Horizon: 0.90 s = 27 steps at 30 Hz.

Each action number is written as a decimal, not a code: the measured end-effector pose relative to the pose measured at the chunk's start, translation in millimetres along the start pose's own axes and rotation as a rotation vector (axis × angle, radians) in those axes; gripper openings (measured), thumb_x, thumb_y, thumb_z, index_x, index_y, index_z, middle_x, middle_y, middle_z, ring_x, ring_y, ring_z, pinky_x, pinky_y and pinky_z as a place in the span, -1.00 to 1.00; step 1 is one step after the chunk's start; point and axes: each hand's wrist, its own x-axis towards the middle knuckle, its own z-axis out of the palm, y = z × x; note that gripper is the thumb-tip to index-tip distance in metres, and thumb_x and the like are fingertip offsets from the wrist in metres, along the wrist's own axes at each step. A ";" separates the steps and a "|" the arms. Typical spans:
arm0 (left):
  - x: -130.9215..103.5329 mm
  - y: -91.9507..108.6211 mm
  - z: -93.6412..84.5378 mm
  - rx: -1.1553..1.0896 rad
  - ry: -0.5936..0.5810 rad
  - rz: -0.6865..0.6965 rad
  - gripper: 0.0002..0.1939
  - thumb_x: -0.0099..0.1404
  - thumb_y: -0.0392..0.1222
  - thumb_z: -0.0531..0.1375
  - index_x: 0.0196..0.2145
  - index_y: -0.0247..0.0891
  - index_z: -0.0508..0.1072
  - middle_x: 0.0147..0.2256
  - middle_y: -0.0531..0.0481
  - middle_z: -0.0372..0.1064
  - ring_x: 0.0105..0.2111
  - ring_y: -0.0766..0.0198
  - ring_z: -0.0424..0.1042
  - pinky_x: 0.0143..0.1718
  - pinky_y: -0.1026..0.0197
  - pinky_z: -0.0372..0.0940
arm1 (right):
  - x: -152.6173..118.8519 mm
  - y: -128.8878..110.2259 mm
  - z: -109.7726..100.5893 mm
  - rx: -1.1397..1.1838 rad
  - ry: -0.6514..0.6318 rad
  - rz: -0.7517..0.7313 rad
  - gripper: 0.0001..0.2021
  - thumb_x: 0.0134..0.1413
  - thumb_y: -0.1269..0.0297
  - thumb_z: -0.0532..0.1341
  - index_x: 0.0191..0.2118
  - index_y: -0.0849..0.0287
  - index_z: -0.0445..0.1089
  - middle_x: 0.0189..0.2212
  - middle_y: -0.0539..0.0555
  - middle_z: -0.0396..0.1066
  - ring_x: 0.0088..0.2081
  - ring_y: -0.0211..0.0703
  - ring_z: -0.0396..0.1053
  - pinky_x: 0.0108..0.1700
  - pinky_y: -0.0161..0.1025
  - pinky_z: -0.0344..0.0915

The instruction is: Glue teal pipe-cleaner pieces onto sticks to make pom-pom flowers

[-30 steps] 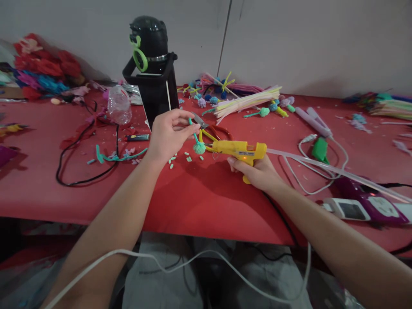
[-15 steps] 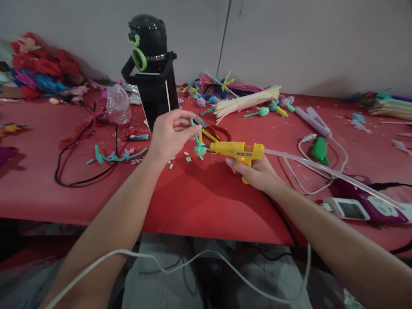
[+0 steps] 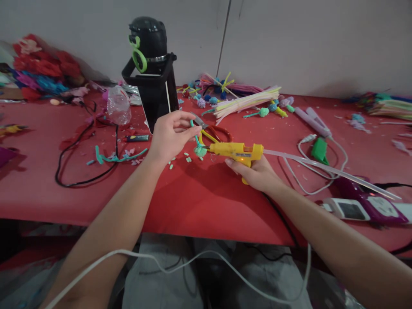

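Centrally, above the red table [image 3: 193,201], the left hand [image 3: 170,135] gripped a green stem [image 3: 194,131] between thumb and fingertips, its remaining fingers loosely curled. The stem slanted downward, and its lower end carried a fuzzy green flower [image 3: 200,151], positioned just ahead of the yellow glue gun [image 3: 233,149]. The right hand [image 3: 255,172] was closed around the handle of the gun, which lay nearly level with its nozzle directed to the left. From where I stood, the nozzle tip met the flower's edge; I could not tell whether they actually touched. A small orange light showed on the gun body. A long, clear glue stick [image 3: 322,166] projected from the rear of the gun and sloped away to the right, over a white cord [image 3: 304,187]. Near the flower, small pale green pieces [image 3: 188,159] lay scattered on the table. Behind the gun lay a tool with red handles [image 3: 228,136]. Farther back stood a black bottle [image 3: 157,96], to the left of a bundle of pale pipe cleaners [image 3: 246,103].
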 end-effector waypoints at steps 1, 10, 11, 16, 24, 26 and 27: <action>0.0 0.3 -0.1 -0.002 -0.001 0.001 -0.80 0.14 -0.39 0.40 -0.27 -0.24 0.55 -0.44 0.06 0.49 -0.41 0.23 0.62 -0.39 0.29 0.57 | -0.1 -0.7 0.2 0.002 -0.001 0.001 -0.66 0.18 -0.06 0.28 -0.17 0.13 0.50 -0.57 -0.03 0.29 -0.54 -0.22 0.21 -0.48 -0.26 0.23; 0.2 1.4 -1.6 0.000 -0.009 0.006 -0.81 0.15 -0.38 0.40 -0.27 -0.24 0.54 -0.43 0.07 0.51 -0.42 0.24 0.62 -0.38 0.29 0.58 | -0.5 -4.2 0.1 0.012 -0.006 -0.006 -0.67 0.18 0.00 0.27 -0.09 0.12 0.51 -0.43 0.03 0.42 -0.48 -0.21 0.26 -0.44 -0.26 0.27; 0.4 1.1 -1.9 -0.005 -0.008 0.006 -0.81 0.15 -0.38 0.40 -0.26 -0.24 0.55 -0.43 0.07 0.51 -0.41 0.24 0.62 -0.38 0.29 0.58 | -0.5 -3.7 0.2 0.004 -0.001 -0.004 -0.67 0.18 0.00 0.27 -0.09 0.13 0.52 -0.43 0.03 0.42 -0.49 -0.22 0.25 -0.45 -0.26 0.26; 2.2 0.9 -4.4 -0.023 0.005 0.001 -0.80 0.14 -0.37 0.41 -0.27 -0.24 0.55 -0.44 0.07 0.51 -0.39 0.22 0.62 -0.38 0.28 0.58 | -1.2 0.1 0.3 -0.042 0.021 0.016 -0.65 0.19 -0.04 0.26 -0.12 0.14 0.52 -0.52 -0.01 0.35 -0.55 -0.25 0.19 -0.51 -0.28 0.18; 7.3 -7.6 -12.5 -0.005 0.023 0.038 -0.81 0.22 -0.31 0.39 -0.20 -0.19 0.54 -0.38 0.04 0.51 -0.32 0.16 0.64 -0.25 0.17 0.61 | -2.9 -1.4 -30.0 -0.261 0.207 0.097 -0.56 0.12 -0.16 0.27 -0.14 0.14 0.55 -0.57 0.00 0.34 -0.56 -0.16 0.25 -0.50 -0.22 0.16; 7.6 -8.0 -12.8 -0.002 0.021 0.040 -0.81 0.22 -0.32 0.39 -0.20 -0.20 0.54 -0.39 0.04 0.51 -0.32 0.16 0.64 -0.25 0.17 0.62 | -2.5 1.4 -42.5 -0.346 0.239 0.143 -0.59 0.11 -0.16 0.27 -0.23 0.12 0.53 -0.60 0.00 0.31 -0.57 -0.13 0.25 -0.51 -0.20 0.15; 7.5 -7.4 -12.6 0.001 0.021 0.039 -0.81 0.21 -0.33 0.39 -0.21 -0.21 0.54 -0.39 0.04 0.50 -0.33 0.17 0.64 -0.26 0.18 0.62 | -1.9 3.0 -47.6 -0.378 0.248 0.152 -0.63 0.10 -0.13 0.27 -0.27 0.10 0.50 -0.60 0.01 0.32 -0.57 -0.13 0.26 -0.51 -0.19 0.15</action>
